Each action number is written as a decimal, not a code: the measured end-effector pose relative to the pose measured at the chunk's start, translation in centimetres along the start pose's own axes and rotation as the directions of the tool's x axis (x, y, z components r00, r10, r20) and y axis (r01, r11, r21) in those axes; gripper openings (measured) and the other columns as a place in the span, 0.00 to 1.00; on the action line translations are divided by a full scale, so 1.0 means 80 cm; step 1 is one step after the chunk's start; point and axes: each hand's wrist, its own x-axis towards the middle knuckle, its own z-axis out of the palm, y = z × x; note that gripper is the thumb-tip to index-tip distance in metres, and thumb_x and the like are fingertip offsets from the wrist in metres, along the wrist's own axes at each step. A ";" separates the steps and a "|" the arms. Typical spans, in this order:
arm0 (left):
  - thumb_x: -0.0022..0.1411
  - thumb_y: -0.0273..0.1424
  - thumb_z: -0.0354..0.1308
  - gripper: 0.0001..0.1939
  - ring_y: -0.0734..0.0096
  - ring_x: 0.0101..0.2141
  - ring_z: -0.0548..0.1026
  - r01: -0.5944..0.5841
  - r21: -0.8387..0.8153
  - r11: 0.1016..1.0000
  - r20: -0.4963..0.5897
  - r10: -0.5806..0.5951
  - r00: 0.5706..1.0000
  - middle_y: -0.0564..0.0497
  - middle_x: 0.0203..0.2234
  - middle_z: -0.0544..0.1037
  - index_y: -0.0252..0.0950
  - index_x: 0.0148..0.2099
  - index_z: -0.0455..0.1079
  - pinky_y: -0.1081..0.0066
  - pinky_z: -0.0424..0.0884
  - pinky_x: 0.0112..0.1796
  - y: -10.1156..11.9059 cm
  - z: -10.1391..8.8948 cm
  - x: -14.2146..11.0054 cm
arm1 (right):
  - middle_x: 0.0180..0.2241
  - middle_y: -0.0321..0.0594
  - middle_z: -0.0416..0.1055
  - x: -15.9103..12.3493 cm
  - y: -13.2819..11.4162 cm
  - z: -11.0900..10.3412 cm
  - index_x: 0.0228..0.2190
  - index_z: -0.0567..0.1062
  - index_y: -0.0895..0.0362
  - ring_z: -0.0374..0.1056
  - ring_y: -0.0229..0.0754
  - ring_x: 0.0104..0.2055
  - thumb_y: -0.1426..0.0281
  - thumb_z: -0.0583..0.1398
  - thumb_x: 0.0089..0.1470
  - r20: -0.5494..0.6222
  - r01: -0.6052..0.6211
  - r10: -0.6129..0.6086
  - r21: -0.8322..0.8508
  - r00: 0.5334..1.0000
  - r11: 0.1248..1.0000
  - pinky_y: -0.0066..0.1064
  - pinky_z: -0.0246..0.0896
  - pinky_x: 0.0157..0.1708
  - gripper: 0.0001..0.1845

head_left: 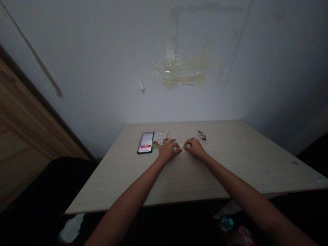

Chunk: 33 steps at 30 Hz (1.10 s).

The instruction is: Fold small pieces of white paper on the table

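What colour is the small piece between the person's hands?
The piece looks white, best seen in the head view, though it is small there.

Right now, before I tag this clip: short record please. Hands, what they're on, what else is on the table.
left hand: fingers on small white piece, beside colourful printed card
right hand: fingers on the same piece, nearest dark foil packet
also on table: smartphone, screen lit, left of the card
surface: pale wood-grain table
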 end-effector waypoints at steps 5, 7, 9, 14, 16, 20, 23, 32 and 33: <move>0.60 0.50 0.59 0.14 0.44 0.63 0.56 0.009 0.009 1.000 -0.006 -0.009 1.000 0.56 0.59 0.70 0.53 0.44 0.77 0.21 0.31 0.54 0.001 -0.001 -0.001 | 0.39 0.44 0.72 -0.002 -0.003 0.001 0.35 0.81 0.53 0.65 0.48 0.47 0.65 0.65 0.51 -0.027 0.000 0.000 0.001 1.000 1.000 0.38 0.57 0.50 0.09; 0.60 0.50 0.59 0.14 0.44 0.63 0.56 0.011 0.007 1.000 -0.002 -0.011 1.000 0.55 0.60 0.70 0.53 0.44 0.77 0.21 0.31 0.55 0.001 -0.002 -0.002 | 0.39 0.43 0.73 -0.003 -0.003 -0.001 0.35 0.81 0.53 0.66 0.48 0.47 0.66 0.64 0.52 -0.041 0.024 -0.022 0.030 0.999 0.999 0.38 0.58 0.50 0.08; 0.60 0.50 0.59 0.14 0.44 0.63 0.56 0.007 0.003 1.000 -0.003 -0.007 1.000 0.55 0.60 0.70 0.53 0.44 0.77 0.21 0.30 0.54 0.001 -0.002 -0.002 | 0.37 0.43 0.74 -0.006 -0.002 -0.003 0.34 0.82 0.54 0.67 0.47 0.45 0.67 0.63 0.52 -0.055 0.065 -0.061 0.074 0.997 0.995 0.38 0.59 0.50 0.07; 0.60 0.49 0.59 0.13 0.42 0.63 0.55 0.004 -0.003 1.000 -0.013 -0.004 1.000 0.56 0.59 0.70 0.53 0.43 0.77 0.20 0.31 0.54 0.000 0.000 -0.003 | 0.36 0.43 0.75 -0.015 -0.002 -0.012 0.32 0.82 0.55 0.68 0.45 0.42 0.72 0.62 0.53 -0.070 0.207 -0.201 0.074 0.977 0.976 0.37 0.62 0.48 0.07; 0.60 0.49 0.60 0.13 0.43 0.63 0.55 0.013 0.001 1.000 -0.015 -0.013 1.000 0.57 0.59 0.70 0.54 0.43 0.77 0.21 0.31 0.54 0.001 0.001 -0.003 | 0.37 0.43 0.76 -0.018 -0.005 -0.015 0.33 0.83 0.54 0.68 0.46 0.43 0.72 0.61 0.54 -0.051 0.274 -0.271 0.049 0.961 0.961 0.38 0.62 0.49 0.08; 0.60 0.50 0.59 0.13 0.43 0.63 0.55 0.012 -0.002 1.000 -0.019 -0.012 1.000 0.56 0.59 0.71 0.54 0.43 0.77 0.20 0.31 0.54 0.001 0.002 -0.003 | 0.39 0.43 0.77 -0.023 -0.013 -0.021 0.34 0.82 0.54 0.67 0.47 0.47 0.72 0.59 0.57 -0.003 0.380 -0.381 -0.019 0.925 0.925 0.40 0.61 0.52 0.11; 0.61 0.50 0.59 0.13 0.43 0.63 0.55 0.007 0.000 1.000 -0.018 -0.007 1.000 0.56 0.59 0.71 0.54 0.44 0.77 0.20 0.32 0.53 0.000 0.001 -0.003 | 0.39 0.44 0.78 -0.024 -0.017 -0.024 0.35 0.82 0.55 0.67 0.48 0.47 0.73 0.58 0.57 0.051 0.403 -0.401 -0.050 0.915 0.914 0.41 0.61 0.51 0.11; 0.60 0.50 0.59 0.13 0.43 0.63 0.55 0.008 0.003 1.000 -0.014 -0.008 1.000 0.56 0.59 0.71 0.54 0.44 0.77 0.21 0.31 0.54 0.001 0.002 -0.003 | 0.41 0.44 0.78 -0.023 -0.020 -0.032 0.37 0.81 0.54 0.67 0.48 0.50 0.73 0.58 0.57 0.109 0.389 -0.380 -0.090 0.919 0.917 0.42 0.58 0.52 0.10; 0.61 0.49 0.59 0.13 0.43 0.63 0.55 0.000 0.002 1.000 -0.018 0.000 1.000 0.56 0.59 0.71 0.53 0.44 0.77 0.21 0.31 0.54 0.001 0.002 -0.003 | 0.41 0.44 0.78 -0.023 -0.020 -0.032 0.37 0.81 0.54 0.67 0.48 0.50 0.73 0.58 0.57 0.110 0.391 -0.381 -0.093 0.918 0.916 0.42 0.58 0.52 0.10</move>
